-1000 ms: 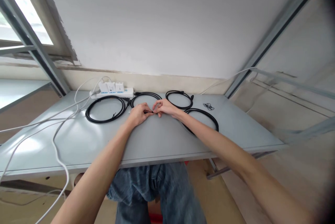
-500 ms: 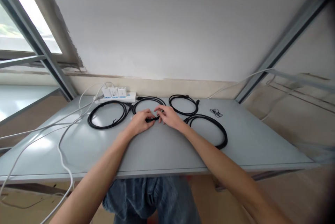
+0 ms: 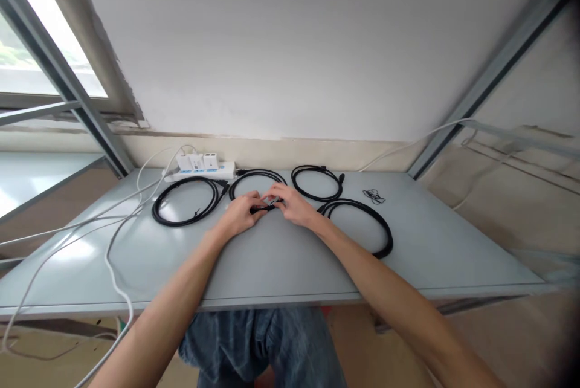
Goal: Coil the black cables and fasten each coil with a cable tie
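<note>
My left hand (image 3: 244, 213) rests on the table with its fingers closed on the near side of a coiled black cable (image 3: 259, 171). Close beside it, my right hand (image 3: 292, 203) bends its thumb and fingertips round the same stretch of cable. Whether a thin tie is also between those fingertips is too small to tell. The coil's far side shows behind my hands; its near side is partly hidden by them. Another black cable coil (image 3: 156, 210) lies to the left, with a small tie on its near edge.
Two more black coils, one at the back (image 3: 317, 199) and one nearer right (image 3: 385, 225), lie beside my right arm. Thin black ties (image 3: 374, 196) sit farther right. A white power strip (image 3: 226, 170) with plugged-in adapters stands by the wall. White cords (image 3: 113, 279) trail over the left edge.
My right fingertips have shifted slightly and drawn in closer round the cable between my hands. My left hand has hardly moved, and the other coils lie as before.
</note>
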The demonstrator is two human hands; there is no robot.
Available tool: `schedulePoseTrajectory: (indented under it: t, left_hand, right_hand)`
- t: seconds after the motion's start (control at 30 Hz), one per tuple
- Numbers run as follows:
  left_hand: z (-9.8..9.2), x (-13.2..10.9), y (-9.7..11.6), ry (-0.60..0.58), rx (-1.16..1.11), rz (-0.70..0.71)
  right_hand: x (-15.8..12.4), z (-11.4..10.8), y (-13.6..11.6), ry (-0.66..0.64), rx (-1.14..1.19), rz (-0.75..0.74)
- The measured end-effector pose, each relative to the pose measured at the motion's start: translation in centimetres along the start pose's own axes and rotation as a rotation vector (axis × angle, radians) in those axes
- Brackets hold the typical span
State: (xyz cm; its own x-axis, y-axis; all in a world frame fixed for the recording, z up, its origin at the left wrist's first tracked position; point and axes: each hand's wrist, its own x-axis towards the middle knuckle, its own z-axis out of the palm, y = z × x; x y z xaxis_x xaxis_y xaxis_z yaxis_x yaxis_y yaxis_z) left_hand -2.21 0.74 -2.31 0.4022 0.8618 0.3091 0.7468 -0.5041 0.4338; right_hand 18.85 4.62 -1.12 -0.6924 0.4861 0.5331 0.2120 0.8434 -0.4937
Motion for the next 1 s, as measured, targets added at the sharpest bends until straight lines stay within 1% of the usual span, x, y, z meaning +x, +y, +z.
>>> schedulePoseTrajectory:
  t: [0.13, 0.3, 0.4, 0.57, 0.63, 0.83, 1.0]
  left_hand:
    - [0.3, 0.1, -0.3, 0.012, -0.006, 0.014]
    - [0.4, 0.1, -0.6, 0.013, -0.048, 0.023]
    - [0.4, 0.1, -0.5, 0.006, -0.053, 0.018]
    - [0.5, 0.1, -0.6, 0.005, -0.03, 0.01]
    - [0.6, 0.2, -0.8, 0.009, -0.035, 0.017]
    - [0.7, 0.2, -1.0, 0.011, -0.051, 0.019]
    - [0.7, 0.2, -1.1, 0.017, -0.036, 0.03]
  right_hand:
    - [0.1, 0.5, 0.1, 0.024, 0.032, 0.018]
    - [0.0, 0.8, 0.3, -0.019, 0.099, 0.025]
    - [0.0, 0.9, 0.6, -0.01, 0.092, 0.028]
    - [0.0, 0.9, 0.7, 0.031, 0.187, 0.11]
    - [0.0, 0.9, 0.6, 0.031, 0.205, 0.116]
    - [0.0, 0.6, 0.6, 0.002, 0.215, 0.123]
    - [-0.2, 0.6, 0.6, 0.022, 0.141, 0.087]
